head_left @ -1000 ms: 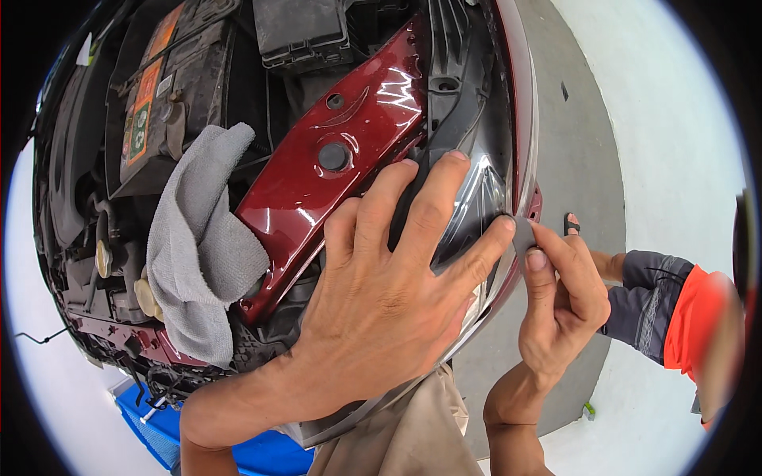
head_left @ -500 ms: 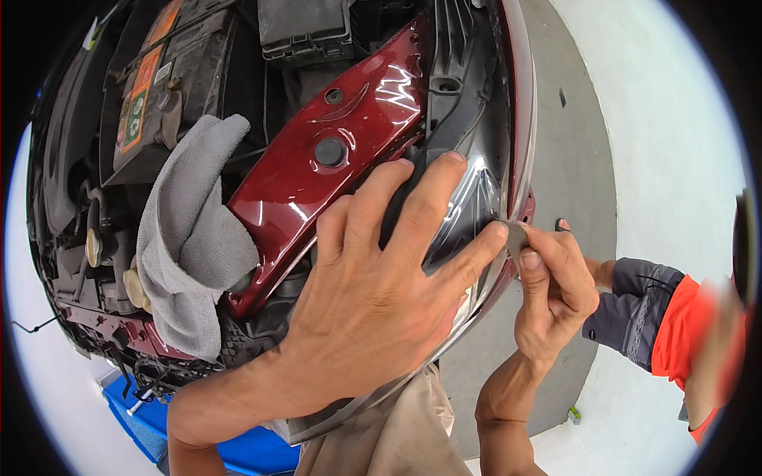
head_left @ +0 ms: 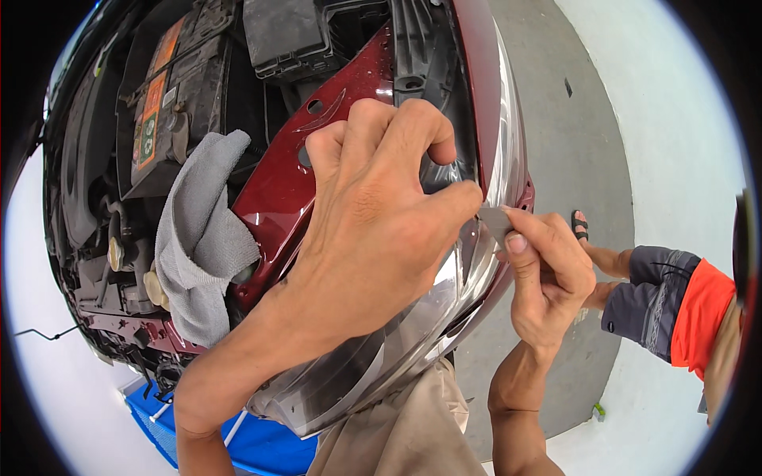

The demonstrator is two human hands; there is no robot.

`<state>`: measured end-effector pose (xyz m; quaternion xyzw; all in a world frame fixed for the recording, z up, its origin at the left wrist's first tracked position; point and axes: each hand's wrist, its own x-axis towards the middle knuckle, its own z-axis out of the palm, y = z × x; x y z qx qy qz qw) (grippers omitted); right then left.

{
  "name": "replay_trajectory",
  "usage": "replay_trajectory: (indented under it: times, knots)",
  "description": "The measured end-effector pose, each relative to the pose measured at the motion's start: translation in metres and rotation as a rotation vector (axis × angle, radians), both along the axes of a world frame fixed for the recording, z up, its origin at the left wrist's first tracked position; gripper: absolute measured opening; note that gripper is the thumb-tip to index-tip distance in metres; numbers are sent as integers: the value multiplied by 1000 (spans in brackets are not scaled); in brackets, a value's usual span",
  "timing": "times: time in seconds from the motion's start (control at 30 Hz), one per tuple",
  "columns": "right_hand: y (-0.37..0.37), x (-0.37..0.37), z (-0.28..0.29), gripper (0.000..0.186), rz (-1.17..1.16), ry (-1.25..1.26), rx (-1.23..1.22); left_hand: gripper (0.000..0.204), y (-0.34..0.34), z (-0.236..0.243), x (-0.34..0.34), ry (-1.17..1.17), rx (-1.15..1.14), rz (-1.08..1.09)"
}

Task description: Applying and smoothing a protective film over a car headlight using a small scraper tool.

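Note:
In my right hand (head_left: 552, 282), thumb and forefinger pinch a small flat grey piece (head_left: 496, 224) beside the edge of a car's clear headlight (head_left: 432, 305). What the piece is made of I cannot tell. My left hand (head_left: 377, 194) is over the upper part of the lamp, its fingers bent and apart. Its thumb tip is close to the grey piece, with a gap between thumb and forefinger. I see nothing held in it. Part of the lamp is hidden under this hand.
A grey cloth (head_left: 202, 246) is draped beside the dark red body panel (head_left: 274, 210). Past it lie the battery (head_left: 186, 103) and a black box (head_left: 286, 36). At the right stands a person in dark shorts (head_left: 655, 293). Blue material (head_left: 266, 444) shows at lower left.
My left hand has moved up and its spread fingers have bent. The grey piece has shifted slightly left in my right hand's pinch. The view has shifted, and the person's foot shows more.

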<state>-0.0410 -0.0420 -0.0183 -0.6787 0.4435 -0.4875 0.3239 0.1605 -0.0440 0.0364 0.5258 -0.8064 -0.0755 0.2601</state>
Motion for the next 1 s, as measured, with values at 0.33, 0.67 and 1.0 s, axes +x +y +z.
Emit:
replay_trajectory:
  times: [0.33, 0.67, 1.0]
  knots:
    - [3, -10, -8, 20, -27, -81, 68, 22, 9, 0, -3, -69, -59, -27]
    - [-7, -3, -9, 27, 42, 6, -138, 23, 27, 4, -7, -136, -93, -18]
    - [-15, -11, -14, 19, 148, -113, -33, 17, 68, 39, -13, -92, 220, -76]
